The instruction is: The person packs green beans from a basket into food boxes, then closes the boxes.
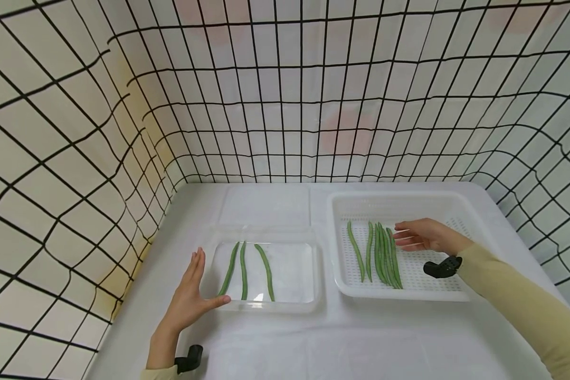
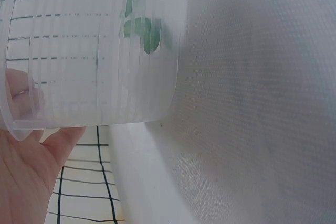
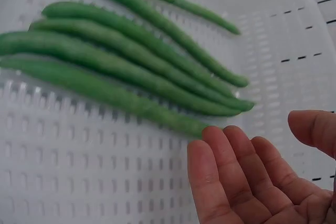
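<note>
Several green beans [image 1: 385, 256] lie side by side in a white perforated basket [image 1: 404, 294]. My right hand [image 1: 420, 235] is over this basket, fingers extended and thumb apart, with nothing held. In the right wrist view its fingertips [image 3: 202, 153] are right at the end of the nearest bean [image 3: 105, 93]. Three more green beans [image 1: 244, 272] lie in the left part of a clear plastic container [image 1: 290, 306]. Along that container's left side stands my left hand [image 1: 187, 295], fingers straight and thumb spread at the front left corner. The left wrist view shows the hand [image 2: 26, 171] against the container wall [image 2: 73, 77].
A white cloth [image 1: 275, 348] covers the table under both containers. Black wire mesh [image 1: 285, 100] rises at the back and both sides, with pale sheeting behind it. Each wrist wears a black camera [image 1: 442, 267].
</note>
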Motion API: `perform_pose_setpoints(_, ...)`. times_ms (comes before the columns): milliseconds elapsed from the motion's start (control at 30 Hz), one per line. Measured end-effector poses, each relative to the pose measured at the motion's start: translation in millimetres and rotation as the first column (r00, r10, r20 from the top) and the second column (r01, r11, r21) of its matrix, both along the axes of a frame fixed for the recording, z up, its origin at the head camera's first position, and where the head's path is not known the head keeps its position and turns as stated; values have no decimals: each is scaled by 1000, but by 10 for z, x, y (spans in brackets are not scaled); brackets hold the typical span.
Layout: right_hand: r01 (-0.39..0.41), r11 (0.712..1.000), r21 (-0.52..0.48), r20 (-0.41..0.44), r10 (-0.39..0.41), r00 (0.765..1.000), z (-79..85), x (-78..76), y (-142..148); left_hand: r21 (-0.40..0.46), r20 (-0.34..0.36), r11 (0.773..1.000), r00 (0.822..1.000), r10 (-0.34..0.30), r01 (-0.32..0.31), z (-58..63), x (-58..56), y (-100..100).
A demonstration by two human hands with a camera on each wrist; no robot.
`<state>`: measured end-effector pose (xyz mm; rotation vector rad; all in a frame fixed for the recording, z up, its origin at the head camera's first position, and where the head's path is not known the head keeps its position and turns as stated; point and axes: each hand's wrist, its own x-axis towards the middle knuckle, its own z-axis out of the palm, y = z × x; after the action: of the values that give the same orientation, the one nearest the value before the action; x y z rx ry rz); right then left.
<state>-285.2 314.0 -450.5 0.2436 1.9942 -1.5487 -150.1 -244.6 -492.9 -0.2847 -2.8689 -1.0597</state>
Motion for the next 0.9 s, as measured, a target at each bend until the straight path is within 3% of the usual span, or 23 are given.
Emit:
perform_pose_setpoints(267,-1,1000,3,35,1,999,-224,-44,81,5,10,1000,1000,4,-4,-6,-3,-4)
perform_pose_setpoints(467,52,998,-25,92,-49,995,-331,-63,1,23,9,1000,1000,0,0,-7,4,-1)
perform_pose_setpoints(900,93,985,148,-29,-90,996,-430,-40,-181,25,4,1000,1000,1,-1,-23,2,-5)
